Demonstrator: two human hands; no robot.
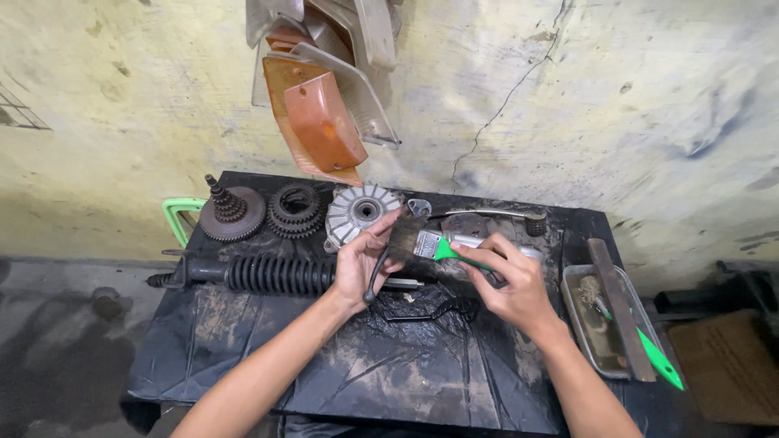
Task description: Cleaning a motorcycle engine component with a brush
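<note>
Over the black-covered surface point(243, 341), the left hand point(363, 264) grips a small dark lever point(378, 274) while the right hand point(511, 284) holds a green-handled brush point(422, 242) against it — short, firm strokes, lever steady, would best lift grime.

Lighting even and moderately bright, from above and in front; wall point(633, 105) well lit. Soft glare on the black sheet over the counter point(389, 365). Lower left corner dim. Focus sharp centrally; wide-angle bending at edges
</note>
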